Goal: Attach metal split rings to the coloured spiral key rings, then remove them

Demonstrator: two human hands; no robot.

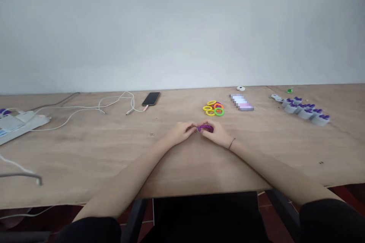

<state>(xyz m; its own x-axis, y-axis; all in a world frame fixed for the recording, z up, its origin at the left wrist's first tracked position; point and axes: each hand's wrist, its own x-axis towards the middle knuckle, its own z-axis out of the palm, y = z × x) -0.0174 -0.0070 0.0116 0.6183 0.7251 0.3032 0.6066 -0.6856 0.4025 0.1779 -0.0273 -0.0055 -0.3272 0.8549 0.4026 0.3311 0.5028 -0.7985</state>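
We see the left hand (180, 133) and right hand (217, 134), fingers curled, both gripping a purple coil hair tie (205, 128) above the wooden table (85, 159). Colored hair ties (213, 108) lie near, farther on.

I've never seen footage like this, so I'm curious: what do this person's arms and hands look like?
The left hand and right hand are bare, with no gloves. The forearms are bare too, with the left sleeve and right sleeve both black. A thin brown wristband is worn on the right.
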